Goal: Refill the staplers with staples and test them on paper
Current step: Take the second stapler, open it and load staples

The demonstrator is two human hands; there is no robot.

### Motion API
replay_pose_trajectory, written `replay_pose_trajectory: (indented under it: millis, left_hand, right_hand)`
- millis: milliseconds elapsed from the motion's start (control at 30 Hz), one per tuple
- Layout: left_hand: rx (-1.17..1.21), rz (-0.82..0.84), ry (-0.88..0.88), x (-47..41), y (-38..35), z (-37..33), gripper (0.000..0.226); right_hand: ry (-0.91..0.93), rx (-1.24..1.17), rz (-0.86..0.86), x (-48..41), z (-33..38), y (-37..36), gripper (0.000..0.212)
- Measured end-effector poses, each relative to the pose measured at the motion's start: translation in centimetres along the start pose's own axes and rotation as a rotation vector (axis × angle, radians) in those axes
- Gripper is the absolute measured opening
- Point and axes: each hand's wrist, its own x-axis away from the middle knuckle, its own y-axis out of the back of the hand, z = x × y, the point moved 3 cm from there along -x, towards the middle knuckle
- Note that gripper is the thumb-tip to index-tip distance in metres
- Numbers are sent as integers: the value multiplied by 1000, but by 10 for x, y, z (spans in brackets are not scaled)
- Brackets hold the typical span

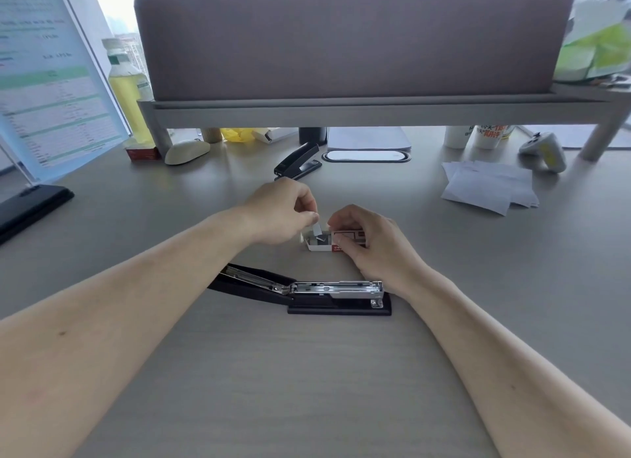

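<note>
Staple box (pixel 349 239) between both hands (pixel 280 211) (pixel 374 247)

Near stapler (pixel 307 292): black with shiny metal inside. Its top is flipped open to the left and the metal track faces up. It lies sideways on the desk (pixel 307 372).
Far stapler (pixel 297 162): black, top tilted up a little, farther back.
Staple box (pixel 336 241): small, white and red, lying flat just behind the near stapler. Its left end is open. The right hand (pixel 372 242) holds it.
Staple strip (pixel 317 226): small and grey, over the box's open end, pinched by the left hand (pixel 280 211).
Paper (pixel 488 187): white sheets in a loose pile, far to the right.
</note>
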Motion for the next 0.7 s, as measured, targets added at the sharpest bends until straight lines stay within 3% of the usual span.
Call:
replay_pose_trajectory:
  millis: [233, 700]
  left_hand:
    - [-13, 89, -16, -3, -4, -1, 6]
    - [-52, 67, -9, -4, -10, 0, 7]
  right_hand:
    - [1, -8, -1, 0, -1, 0, 18]
    - [-5, 12, 19, 0, 1, -1, 15]
